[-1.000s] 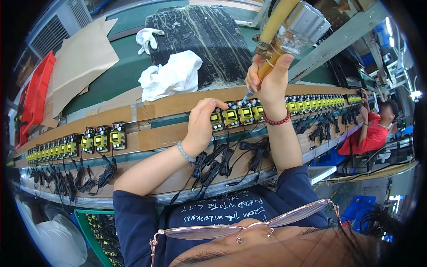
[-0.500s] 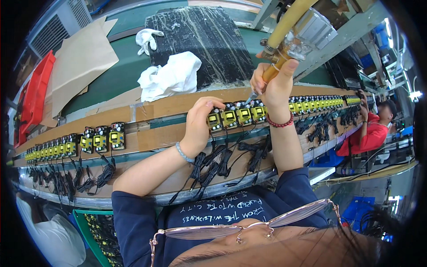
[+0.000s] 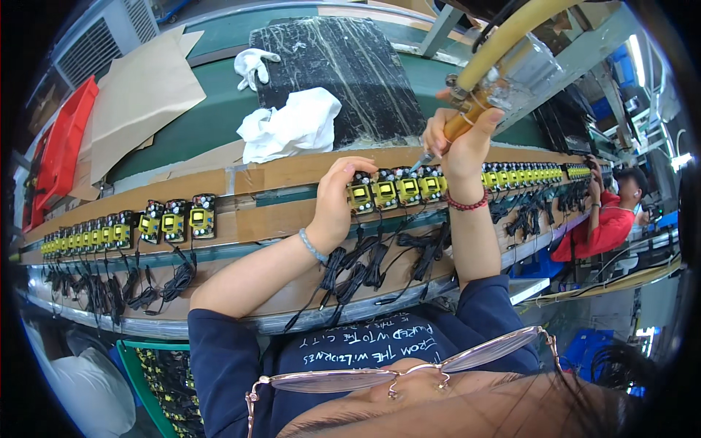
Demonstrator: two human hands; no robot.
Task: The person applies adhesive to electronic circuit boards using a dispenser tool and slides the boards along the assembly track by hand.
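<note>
Left hand (image 3: pixel 332 212): fingers curled against circuit board (image 3: pixel 361 198), grip unclear | Right hand (image 3: pixel 467 152): fingers clasping amber dispenser (image 3: pixel 469 120)

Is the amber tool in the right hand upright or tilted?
Tilted: the amber tool in the right hand slants, its nozzle pointing down-left toward the circuit boards.

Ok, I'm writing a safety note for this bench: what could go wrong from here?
The right hand holds the orange tool with its thin tip close to the circuit boards; a slip might damage one. The left hand is at this group's left end, where a nudge could shift boards. Black cables lie on the person's side and might snag, tugging a board.
</note>
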